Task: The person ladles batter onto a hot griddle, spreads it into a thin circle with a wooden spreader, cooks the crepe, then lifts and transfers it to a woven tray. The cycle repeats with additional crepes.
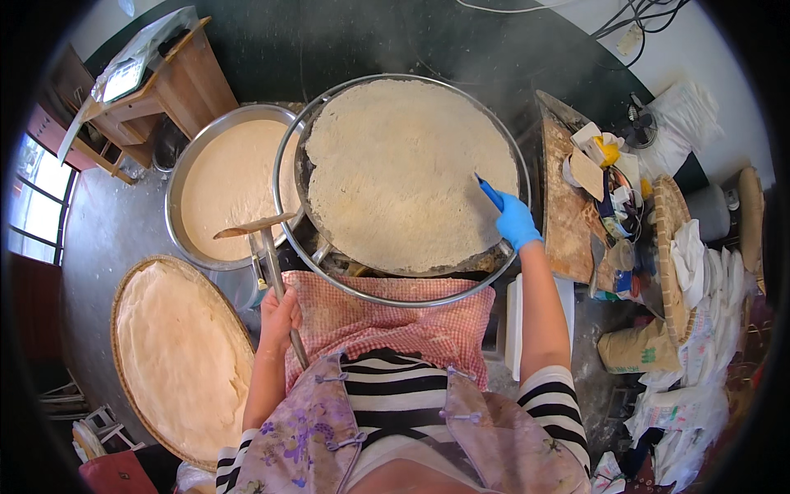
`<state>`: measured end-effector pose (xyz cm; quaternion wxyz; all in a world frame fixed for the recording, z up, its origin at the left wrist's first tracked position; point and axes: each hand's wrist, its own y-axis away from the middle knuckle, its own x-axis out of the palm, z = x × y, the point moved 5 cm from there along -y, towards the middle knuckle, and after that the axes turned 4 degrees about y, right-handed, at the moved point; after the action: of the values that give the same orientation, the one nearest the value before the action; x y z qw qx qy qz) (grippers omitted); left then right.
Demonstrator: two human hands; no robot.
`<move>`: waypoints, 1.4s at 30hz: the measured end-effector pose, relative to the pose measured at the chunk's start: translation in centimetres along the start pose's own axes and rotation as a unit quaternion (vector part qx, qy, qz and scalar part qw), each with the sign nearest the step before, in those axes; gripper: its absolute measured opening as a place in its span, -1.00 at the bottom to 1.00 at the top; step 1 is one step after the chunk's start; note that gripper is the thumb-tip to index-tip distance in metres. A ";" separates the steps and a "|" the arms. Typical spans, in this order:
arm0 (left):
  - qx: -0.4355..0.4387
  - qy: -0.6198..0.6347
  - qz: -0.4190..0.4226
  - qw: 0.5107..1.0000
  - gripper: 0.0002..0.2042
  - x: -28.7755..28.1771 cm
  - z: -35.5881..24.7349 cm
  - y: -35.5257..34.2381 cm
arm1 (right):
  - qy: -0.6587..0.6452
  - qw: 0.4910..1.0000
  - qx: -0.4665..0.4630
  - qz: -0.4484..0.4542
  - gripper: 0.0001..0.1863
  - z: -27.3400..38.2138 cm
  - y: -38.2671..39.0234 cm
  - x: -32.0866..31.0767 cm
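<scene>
My bare left hand is wrapped round the handle of a T-shaped batter spreader. Its batter-smeared crosspiece hangs over the near right rim of a wide metal basin of pale batter. In a blue glove, my right hand grips a blue scraper with its tip at the surface of a big round flatbread. The thin flatbread covers nearly the whole round griddle, with some dark griddle edge showing. A metal ring runs round the griddle.
A woven tray with large pale flatbreads stands at the lower left. Red checked cloth hangs between me and the griddle. To the right are a cluttered wooden table, a paper sack and plastic bags. A wooden desk is at the far left.
</scene>
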<state>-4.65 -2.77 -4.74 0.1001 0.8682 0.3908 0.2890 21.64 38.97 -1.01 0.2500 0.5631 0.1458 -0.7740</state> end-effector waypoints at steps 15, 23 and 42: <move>0.017 -0.033 0.034 0.999 -0.81 2.5 -0.2 -1.4 | 0.037 0.995 -0.088 0.008 -0.60 3.0 1.0 2.3; 0.005 -0.027 0.021 0.999 -0.80 2.5 -0.1 -1.3 | 0.113 0.983 -0.050 0.134 -0.69 6.2 -2.7 3.5; 0.021 -0.025 0.045 0.998 -0.81 3.0 -0.5 -0.6 | -0.105 0.993 -0.028 0.047 -0.68 5.4 11.1 0.3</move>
<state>-3.70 -0.13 -3.32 0.0783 0.8939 0.3543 0.2632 23.41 26.91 1.03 0.3154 0.4780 0.1142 -0.8118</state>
